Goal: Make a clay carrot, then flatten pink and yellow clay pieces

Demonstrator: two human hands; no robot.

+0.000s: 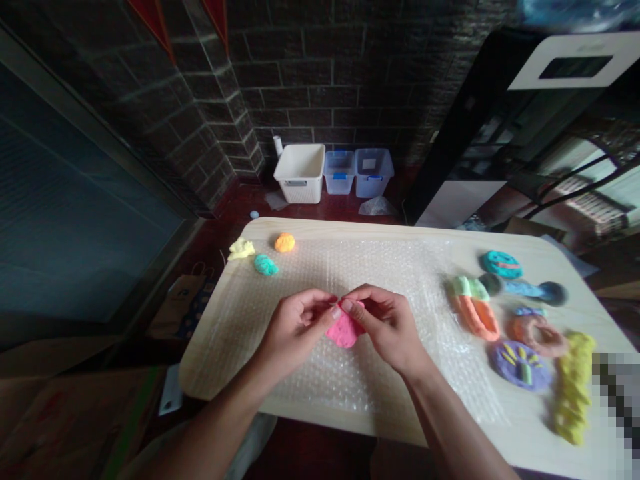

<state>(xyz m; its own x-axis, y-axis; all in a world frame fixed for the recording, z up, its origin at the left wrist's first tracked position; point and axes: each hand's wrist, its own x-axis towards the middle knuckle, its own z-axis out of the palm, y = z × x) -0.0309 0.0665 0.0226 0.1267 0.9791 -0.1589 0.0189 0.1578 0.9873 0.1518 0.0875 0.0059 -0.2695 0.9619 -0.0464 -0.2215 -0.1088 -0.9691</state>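
Note:
A flat pink clay piece (344,331) is held above a sheet of bubble wrap (350,280) on a light wooden table (260,230). My left hand (295,327) pinches its left upper edge with thumb and fingers closed. My right hand (385,323) pinches its right upper edge the same way. The thumbs of both hands nearly touch over the piece.
Yellow (241,249), orange (285,242) and teal (265,265) clay lumps lie at the table's far left. Finished clay shapes sit at the right: a teal disc (501,264), an orange-green piece (475,308), a purple disc (520,363), a yellow strip (574,387). Plastic bins (300,172) stand on the floor beyond.

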